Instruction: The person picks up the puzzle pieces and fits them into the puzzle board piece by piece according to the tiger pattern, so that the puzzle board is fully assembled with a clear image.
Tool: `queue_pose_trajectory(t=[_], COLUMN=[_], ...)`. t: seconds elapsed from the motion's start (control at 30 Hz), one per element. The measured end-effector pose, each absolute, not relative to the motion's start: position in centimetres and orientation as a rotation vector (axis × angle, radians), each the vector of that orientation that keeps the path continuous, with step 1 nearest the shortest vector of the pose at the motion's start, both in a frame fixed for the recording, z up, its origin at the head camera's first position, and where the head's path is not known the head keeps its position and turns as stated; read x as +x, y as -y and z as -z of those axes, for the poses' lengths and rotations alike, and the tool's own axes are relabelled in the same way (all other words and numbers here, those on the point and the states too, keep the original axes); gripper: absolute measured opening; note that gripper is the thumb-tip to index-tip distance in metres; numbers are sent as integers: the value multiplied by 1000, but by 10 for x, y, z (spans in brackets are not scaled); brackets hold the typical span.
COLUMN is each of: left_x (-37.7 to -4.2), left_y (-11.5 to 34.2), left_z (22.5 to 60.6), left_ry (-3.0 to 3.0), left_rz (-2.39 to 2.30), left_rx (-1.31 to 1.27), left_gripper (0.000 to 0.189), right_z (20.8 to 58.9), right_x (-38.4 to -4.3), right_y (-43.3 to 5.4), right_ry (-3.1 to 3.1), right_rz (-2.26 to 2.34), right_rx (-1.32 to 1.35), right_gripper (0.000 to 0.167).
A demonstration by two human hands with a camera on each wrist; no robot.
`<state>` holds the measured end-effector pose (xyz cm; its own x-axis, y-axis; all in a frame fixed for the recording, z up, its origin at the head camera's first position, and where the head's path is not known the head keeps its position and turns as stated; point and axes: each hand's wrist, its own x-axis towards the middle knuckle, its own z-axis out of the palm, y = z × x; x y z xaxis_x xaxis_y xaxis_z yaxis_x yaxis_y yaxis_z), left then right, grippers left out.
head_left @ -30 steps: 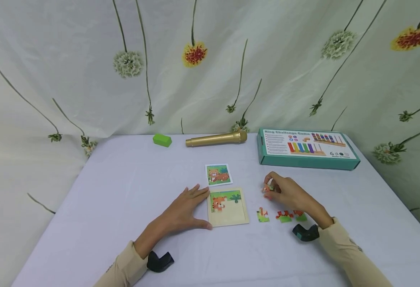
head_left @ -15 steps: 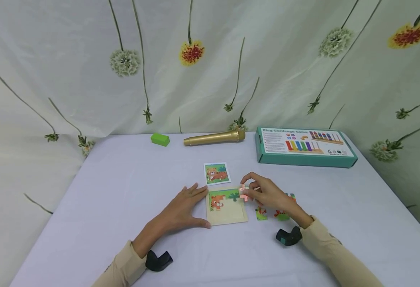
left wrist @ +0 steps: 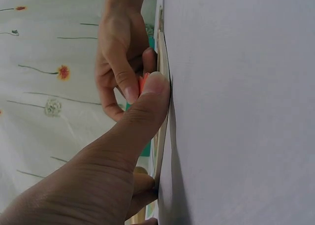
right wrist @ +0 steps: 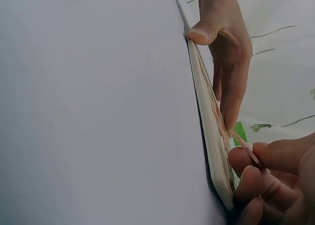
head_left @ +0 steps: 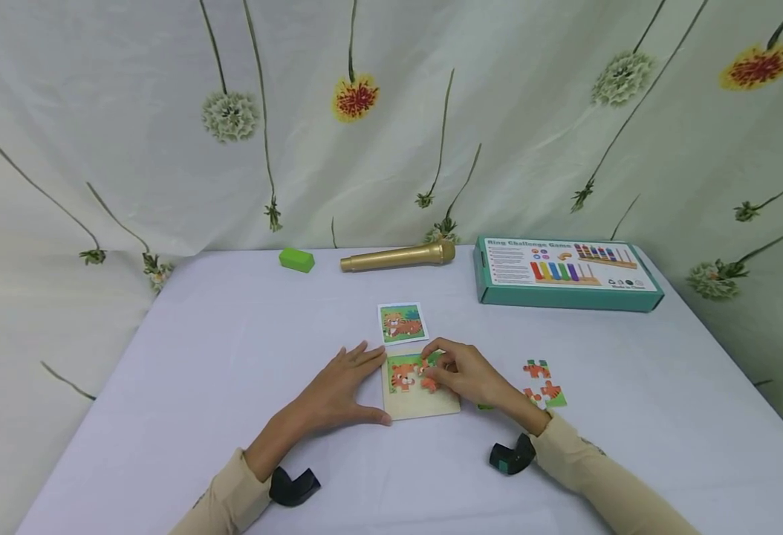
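Note:
A square wooden puzzle board (head_left: 418, 408) lies on the table, with tiger-face puzzle pieces (head_left: 401, 377) set in its upper part. My left hand (head_left: 338, 390) touches the board's left side, fingers straight and spread, thumb at the near corner and fingertips at the far one. Between thumb and fingers my right hand (head_left: 470, 375) pinches an orange puzzle piece (head_left: 429, 384) over the board's upper right. In the right wrist view that piece (right wrist: 251, 153) is tilted close above the board's edge. The right fingers hide the board's top right corner.
Loose puzzle pieces (head_left: 537, 368) lie right of the board, some partly behind the right wrist. A picture card (head_left: 403, 323) of a tiger sits just beyond the board. Farther back are a green block (head_left: 296, 259), a gold microphone (head_left: 398, 257) and a teal game box (head_left: 568, 297).
My right hand has carried the pinched puzzle piece leftward from beside the loose pieces to over the board. My left hand has kept its place at the board's left side.

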<state>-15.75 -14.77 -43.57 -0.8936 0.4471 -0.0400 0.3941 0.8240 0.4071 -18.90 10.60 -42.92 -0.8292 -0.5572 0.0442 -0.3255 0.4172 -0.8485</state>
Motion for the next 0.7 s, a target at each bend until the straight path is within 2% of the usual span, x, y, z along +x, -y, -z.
queue_pose_trajectory(t=[0.4, 0.7], left_x=[-158, -158], left_y=[149, 149], left_z=[437, 437], left_ry=[-2872, -2877], left_rz=[-611, -613], left_rx=[678, 686], left_gripper=[104, 104], right_z=[437, 436], right_x=[-188, -189], right_y=[-96, -90], right_ry=[-2548, -2591], right_rz=[1410, 1396], right_rx=[-826, -814], right_gripper=[11, 13])
